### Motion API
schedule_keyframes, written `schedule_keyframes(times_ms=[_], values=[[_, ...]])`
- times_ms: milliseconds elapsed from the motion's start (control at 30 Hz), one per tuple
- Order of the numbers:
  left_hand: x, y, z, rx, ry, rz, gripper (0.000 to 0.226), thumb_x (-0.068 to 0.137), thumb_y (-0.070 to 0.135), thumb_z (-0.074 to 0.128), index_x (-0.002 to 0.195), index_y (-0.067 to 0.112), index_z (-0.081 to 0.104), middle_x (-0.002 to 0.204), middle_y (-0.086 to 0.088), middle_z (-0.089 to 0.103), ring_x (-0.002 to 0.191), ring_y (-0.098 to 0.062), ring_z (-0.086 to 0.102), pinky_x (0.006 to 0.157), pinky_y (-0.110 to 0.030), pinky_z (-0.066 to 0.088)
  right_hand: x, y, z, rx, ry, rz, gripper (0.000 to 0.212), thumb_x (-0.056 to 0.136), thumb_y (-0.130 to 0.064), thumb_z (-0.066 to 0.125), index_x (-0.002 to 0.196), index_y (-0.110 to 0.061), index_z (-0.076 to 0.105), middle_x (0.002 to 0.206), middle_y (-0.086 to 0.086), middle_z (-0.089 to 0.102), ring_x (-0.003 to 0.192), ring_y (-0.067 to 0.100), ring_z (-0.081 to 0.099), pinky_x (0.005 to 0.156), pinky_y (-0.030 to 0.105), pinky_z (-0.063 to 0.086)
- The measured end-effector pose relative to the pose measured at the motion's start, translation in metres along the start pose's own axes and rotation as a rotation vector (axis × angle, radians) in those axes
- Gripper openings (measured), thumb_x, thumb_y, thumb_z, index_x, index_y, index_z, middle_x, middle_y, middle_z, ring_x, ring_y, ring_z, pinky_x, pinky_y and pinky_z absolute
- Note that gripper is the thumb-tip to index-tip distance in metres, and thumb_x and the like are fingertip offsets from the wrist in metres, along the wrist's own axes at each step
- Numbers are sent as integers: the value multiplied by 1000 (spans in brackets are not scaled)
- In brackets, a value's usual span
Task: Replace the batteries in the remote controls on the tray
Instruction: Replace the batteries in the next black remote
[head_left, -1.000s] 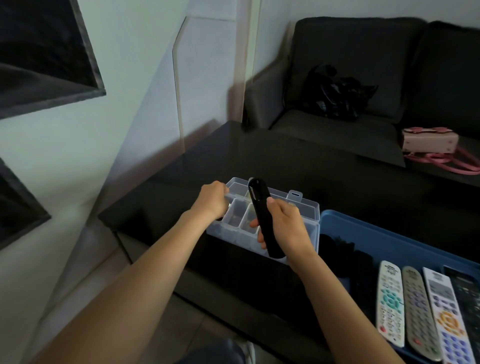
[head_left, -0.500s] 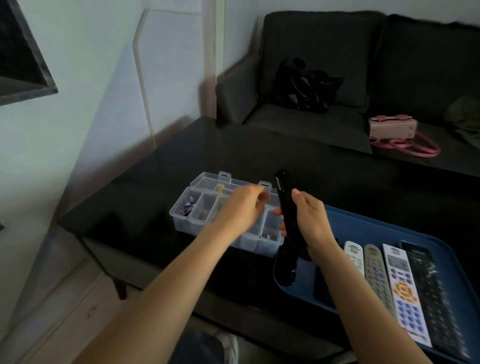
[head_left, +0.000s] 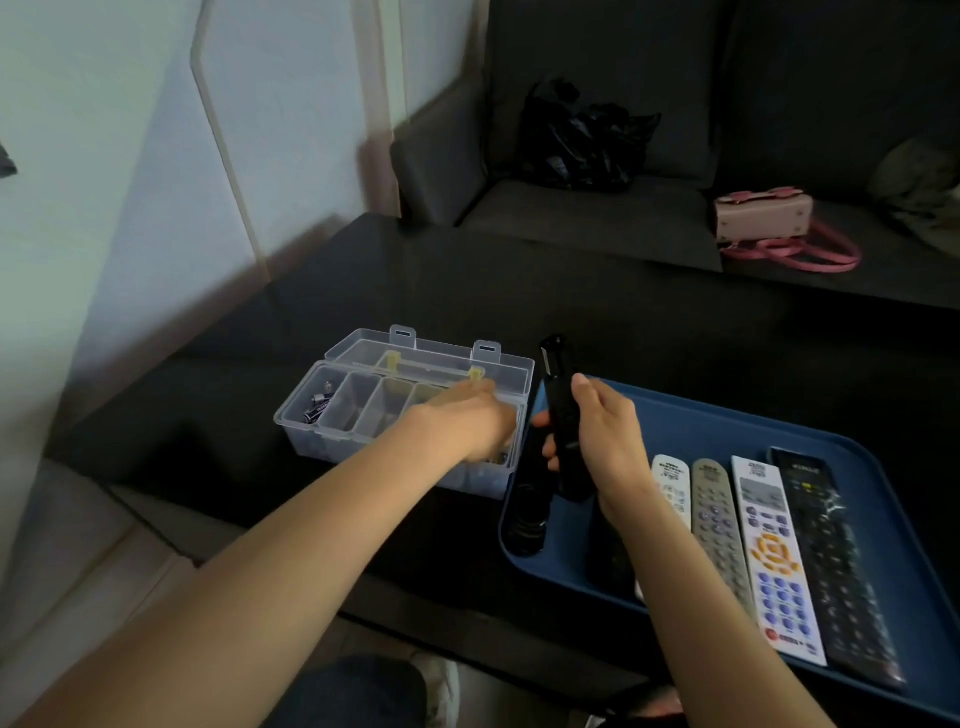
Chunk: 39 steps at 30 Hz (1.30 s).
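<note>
My right hand (head_left: 608, 441) grips a black remote (head_left: 558, 395) and holds it upright over the left end of the blue tray (head_left: 727, 431). My left hand (head_left: 467, 423) reaches into the right end of a clear compartment box (head_left: 332, 426) with its lid open; the hand is blurred and its fingertips are hidden. Dark batteries (head_left: 318, 408) lie in the box's leftmost compartment. On the tray lie a white remote (head_left: 671, 488), a grey remote (head_left: 719, 525), a white remote with orange keys (head_left: 774, 561) and a black remote (head_left: 831, 561). Another black piece (head_left: 527, 514) lies at the tray's left rim.
Box and tray stand on a glossy black table (head_left: 519, 291), close to its near edge. Behind it is a dark sofa (head_left: 597, 223) with a black bag (head_left: 582, 140) and a pink handbag (head_left: 763, 213). A wall runs along the left.
My left hand moved from the box's left end across to its right end and dipped in. My right hand shifted the black remote rightwards, over the tray. The camera panned right.
</note>
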<state>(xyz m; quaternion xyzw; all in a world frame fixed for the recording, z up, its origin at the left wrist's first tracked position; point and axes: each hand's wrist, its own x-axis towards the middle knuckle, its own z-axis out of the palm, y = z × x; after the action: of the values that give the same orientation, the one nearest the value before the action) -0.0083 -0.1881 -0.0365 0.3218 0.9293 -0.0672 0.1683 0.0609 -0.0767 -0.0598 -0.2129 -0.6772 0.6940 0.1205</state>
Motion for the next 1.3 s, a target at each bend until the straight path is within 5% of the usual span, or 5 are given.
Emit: schedule_keyframes(times_ms=[567,733,1100,1200,1300], values=[[6,-14,4,-31,-33,135,15,86,20,54,95,25,65,129,-13,46,115,-27,50,76,-35,45,-7,4,-1,-43,-8,-3,29,102,-27,35,89,-13,57,75,12,68,47,17,53,42,27,44],[7,-17,3,-43,-41,180,11,81,16,59,85,22,68,90,3,58,80,-15,54,77,-36,51,-7,2,1,-33,-13,-8,29,102,-26,35,87,-15,57,71,9,67,47,18,53,41,27,44],[-6,-43,24,-834,412,148,24,88,33,57,78,12,61,68,4,59,58,3,53,63,-11,44,-9,3,6,-35,-35,4,29,103,-26,35,88,-14,56,73,10,66,46,16,52,41,26,46],[-5,-41,30,-1185,481,60,19,90,24,57,78,9,53,89,-9,70,82,-14,69,82,-37,56,-9,3,9,-42,-44,12,29,103,-27,35,91,-10,56,74,10,66,48,16,53,44,28,46],[-6,-35,28,-1277,510,36,15,95,18,49,87,5,49,92,-12,69,85,-19,69,80,-38,57,-10,3,11,-50,-46,16,30,103,-27,35,96,-6,56,75,11,67,49,17,53,44,28,46]])
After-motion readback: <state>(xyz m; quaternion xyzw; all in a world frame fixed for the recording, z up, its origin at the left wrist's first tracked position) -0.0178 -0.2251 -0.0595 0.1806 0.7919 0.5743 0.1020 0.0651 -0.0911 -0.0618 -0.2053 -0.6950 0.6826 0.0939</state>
